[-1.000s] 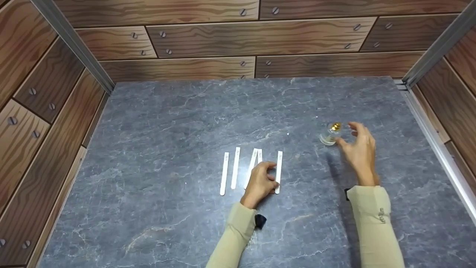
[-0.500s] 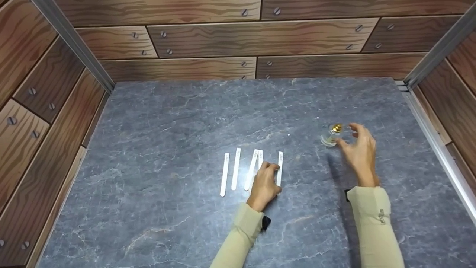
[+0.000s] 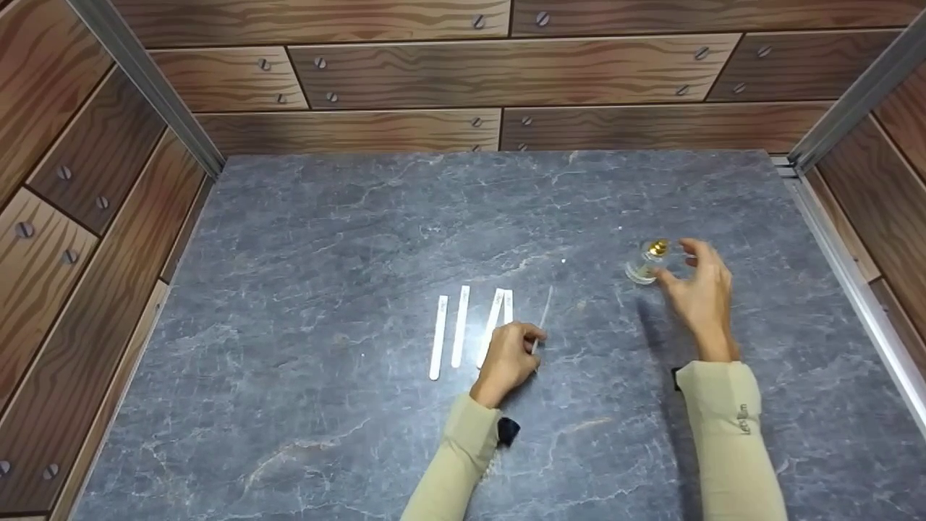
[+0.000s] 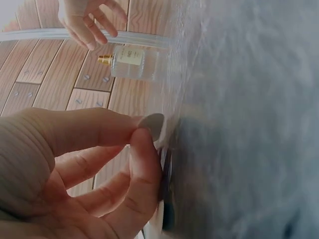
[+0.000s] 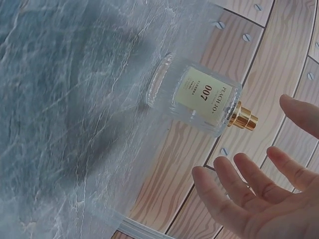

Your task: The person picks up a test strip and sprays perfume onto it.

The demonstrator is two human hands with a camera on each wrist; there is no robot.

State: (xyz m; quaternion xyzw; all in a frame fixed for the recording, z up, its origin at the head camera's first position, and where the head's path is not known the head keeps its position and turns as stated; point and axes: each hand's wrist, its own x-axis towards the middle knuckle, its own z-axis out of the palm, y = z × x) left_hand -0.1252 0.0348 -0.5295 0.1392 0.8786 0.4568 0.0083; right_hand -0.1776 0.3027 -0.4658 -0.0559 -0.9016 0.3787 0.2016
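Note:
My left hand [image 3: 505,359] pinches a white perfume test strip [image 3: 548,305] between thumb and fingers. The strip stands edge-on in the head view, and its rounded end [image 4: 154,124] pokes out past the fingertips in the left wrist view. Several more white test strips [image 3: 438,340] lie to the left of this hand, two of them partly covered by it. A clear glass perfume bottle [image 3: 640,270] with a gold spray top stands upright at the right, its label [image 5: 203,94] reading 007. Beside it my right hand [image 3: 699,298] holds nothing, fingers spread and loosely bent.
All of this is on a grey marble-patterned table [image 3: 325,239]. Wood-patterned panels [image 3: 405,76] rise behind and at both sides, with metal rails [image 3: 861,289] along the edges. A tiny white speck [image 3: 563,260] lies near the middle.
The rightmost test strip lay flat on the table; my left hand closed on it and turned it up edge-on, shifting slightly. The right hand and the bottle have stayed put.

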